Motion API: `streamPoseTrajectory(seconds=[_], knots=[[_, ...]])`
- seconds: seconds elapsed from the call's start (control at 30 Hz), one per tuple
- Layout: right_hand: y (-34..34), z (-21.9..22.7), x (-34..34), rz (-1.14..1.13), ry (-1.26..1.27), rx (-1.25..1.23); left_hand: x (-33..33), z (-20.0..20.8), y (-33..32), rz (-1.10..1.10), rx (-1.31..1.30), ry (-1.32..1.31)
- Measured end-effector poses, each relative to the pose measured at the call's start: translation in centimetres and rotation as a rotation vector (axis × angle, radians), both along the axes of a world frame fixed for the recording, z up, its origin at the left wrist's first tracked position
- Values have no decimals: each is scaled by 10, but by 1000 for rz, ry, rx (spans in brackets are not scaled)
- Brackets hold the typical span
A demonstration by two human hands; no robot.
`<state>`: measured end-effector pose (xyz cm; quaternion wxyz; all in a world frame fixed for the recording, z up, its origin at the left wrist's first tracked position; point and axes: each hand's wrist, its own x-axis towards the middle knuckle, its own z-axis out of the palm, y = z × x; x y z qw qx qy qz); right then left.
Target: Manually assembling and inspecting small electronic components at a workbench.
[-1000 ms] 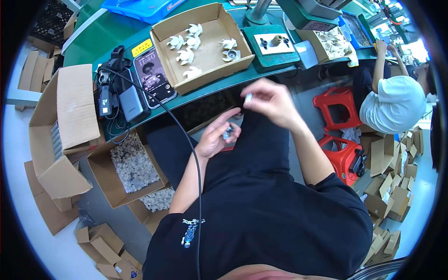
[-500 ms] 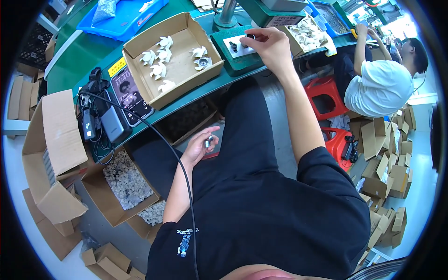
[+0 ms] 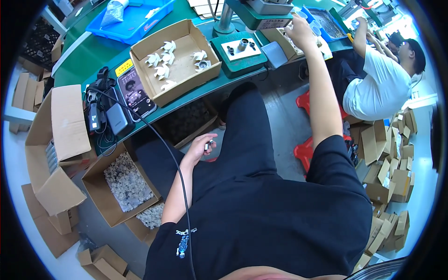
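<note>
metal piece held low in left hand; right hand over box of white parts.
left hand [image 3: 198, 150] curls around the metal piece [image 3: 207, 146] above the lap; likely hard, slippery: grip its sides. white parts [image 3: 294, 45] lie in the box [image 3: 293, 59] beside the green machine [image 3: 247, 65]; probably light, stiff, breakable-edged: hold the thick middle. right hand [image 3: 298, 33]: fingertips obscured, grip cannot be told.
</note>
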<state>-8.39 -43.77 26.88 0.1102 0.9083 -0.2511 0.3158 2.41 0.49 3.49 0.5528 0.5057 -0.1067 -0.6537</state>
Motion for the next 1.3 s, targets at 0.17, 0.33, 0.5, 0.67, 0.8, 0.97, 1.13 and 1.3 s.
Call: streamPoseTrajectory(seconds=[0.17, 0.33, 0.5, 0.67, 0.8, 0.97, 1.13, 1.3], knots=[[-23, -22, 6, -79, 274, -44, 2, -13, -1, 15, 30, -43], [-16, -20, 9, -45, 6, 254, 2, -13, 4, 34, 66, -67], [50, -18, 17, 78, -326, 447, 3, -17, 6, 18, 76, -85], [131, -19, 38, 256, -301, 486, 3, -19, 1, 36, 106, -67], [141, -24, 36, 422, -325, 438, 1, -14, 1, 50, 113, -37], [142, -20, 39, 481, -259, 281, 4, -17, -2, 33, 85, -23], [138, -28, 42, 488, -284, 139, 6, -11, -8, 48, 131, -17], [133, -38, 46, 539, -305, -35, 6, -18, -17, 61, 142, -37]])
